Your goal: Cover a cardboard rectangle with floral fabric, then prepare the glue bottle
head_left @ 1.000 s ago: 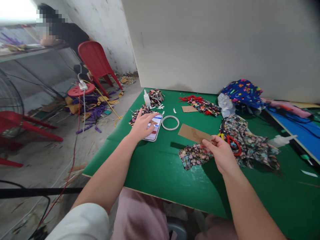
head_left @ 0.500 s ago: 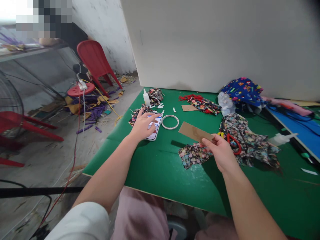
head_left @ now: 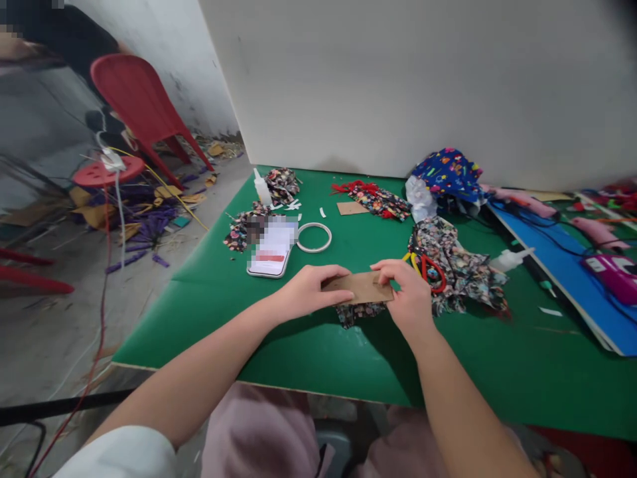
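Both hands hold a brown cardboard strip (head_left: 355, 287) flat above the green table (head_left: 318, 345). My left hand (head_left: 311, 291) pinches its left end and my right hand (head_left: 405, 292) grips its right end. A piece of dark floral fabric (head_left: 361, 312) lies on the table just under the strip. A phone (head_left: 273, 249) with a lit screen rests to the left, no hand on it. A white ring (head_left: 314, 237) lies beside the phone.
Scissors with red and yellow handles (head_left: 428, 267) sit on a floral fabric heap (head_left: 458, 269) to the right. A glue bottle (head_left: 261, 188), more fabric scraps (head_left: 375, 198), a blue patterned cloth (head_left: 448, 171) and a blue board (head_left: 562, 279) are further back. Red chair (head_left: 139, 106) stands left.
My left hand left the phone and came over to take the left end of the cardboard strip. My right hand lowered the strip toward the fabric. The view swung to the right.
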A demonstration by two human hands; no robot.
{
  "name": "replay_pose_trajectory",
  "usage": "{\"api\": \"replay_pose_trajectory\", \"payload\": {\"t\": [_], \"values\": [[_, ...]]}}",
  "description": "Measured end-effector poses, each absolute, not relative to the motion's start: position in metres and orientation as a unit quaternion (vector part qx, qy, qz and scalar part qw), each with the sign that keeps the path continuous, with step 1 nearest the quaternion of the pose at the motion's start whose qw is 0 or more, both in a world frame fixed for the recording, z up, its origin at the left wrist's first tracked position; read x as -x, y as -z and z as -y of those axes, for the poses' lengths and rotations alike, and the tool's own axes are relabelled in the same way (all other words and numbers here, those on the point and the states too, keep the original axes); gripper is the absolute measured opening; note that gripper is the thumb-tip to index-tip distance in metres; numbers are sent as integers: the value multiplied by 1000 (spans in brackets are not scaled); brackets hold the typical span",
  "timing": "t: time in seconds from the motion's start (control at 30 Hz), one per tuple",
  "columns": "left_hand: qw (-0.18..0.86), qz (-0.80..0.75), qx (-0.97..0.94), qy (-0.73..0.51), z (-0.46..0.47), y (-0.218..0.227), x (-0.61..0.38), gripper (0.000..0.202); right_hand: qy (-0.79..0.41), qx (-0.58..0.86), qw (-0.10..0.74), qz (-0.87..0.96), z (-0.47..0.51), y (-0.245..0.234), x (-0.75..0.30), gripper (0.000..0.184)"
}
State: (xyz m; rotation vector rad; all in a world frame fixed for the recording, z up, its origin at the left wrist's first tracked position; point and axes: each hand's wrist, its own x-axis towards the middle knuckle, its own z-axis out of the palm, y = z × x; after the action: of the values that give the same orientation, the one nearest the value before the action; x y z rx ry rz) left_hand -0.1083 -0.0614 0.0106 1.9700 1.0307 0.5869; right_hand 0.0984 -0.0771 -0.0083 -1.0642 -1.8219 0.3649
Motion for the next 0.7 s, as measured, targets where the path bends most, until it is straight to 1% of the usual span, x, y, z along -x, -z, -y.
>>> {"api": "replay_pose_trajectory", "payload": {"t": [0.17, 0.23, 0.3, 0.37, 0.43, 0.57, 0.7], "values": [[517, -450, -687, -241, 66, 0, 105, 29, -181, 532, 525, 639, 75, 2, -98, 11], [556, -455, -651, -244, 66, 3, 106, 30, -224, 551, 545, 590, 75, 0, -99, 13], [571, -456, -637, -243, 66, 4, 106, 29, -278, 545, 544, 574, 76, -2, -100, 15], [561, -457, -644, -248, 66, 4, 105, 29, -320, 527, 525, 587, 77, -2, -98, 17], [537, -462, -660, -249, 67, 5, 104, 28, -325, 514, 501, 616, 77, -2, -95, 15], [458, -495, -699, -237, 71, 5, 101, 26, -261, 504, 472, 675, 76, 1, -89, 14], [371, -523, -733, -225, 76, 8, 97, 24, -222, 522, 460, 683, 75, 4, -87, 13]]}}
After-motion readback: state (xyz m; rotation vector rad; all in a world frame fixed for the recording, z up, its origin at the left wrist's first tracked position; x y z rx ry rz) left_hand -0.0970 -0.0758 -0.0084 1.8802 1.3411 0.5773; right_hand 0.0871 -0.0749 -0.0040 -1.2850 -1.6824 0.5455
